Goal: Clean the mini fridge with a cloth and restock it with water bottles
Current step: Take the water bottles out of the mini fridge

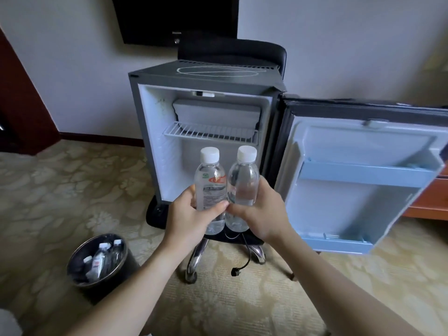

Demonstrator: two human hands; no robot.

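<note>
The mini fridge [145, 112] stands on a black chair with its door [358, 180] swung open to the right. Inside are a white wire shelf [211, 134] and a small freezer box; no bottles stand in it. My left hand [191, 214] grips a labelled water bottle [210, 180] with a white cap. Right beside it, touching, my right hand [261, 212] grips a second clear water bottle [243, 180]. Both bottles are upright in front of the fridge's lower compartment. No cloth is in view.
A round black bin [80, 282] at the lower left holds several bottles. The chair's chrome legs [194, 263] and a loose power plug [234, 272] lie below the fridge. A wall TV [174, 18] hangs above. Orange drawers [431, 200] stand behind the open door.
</note>
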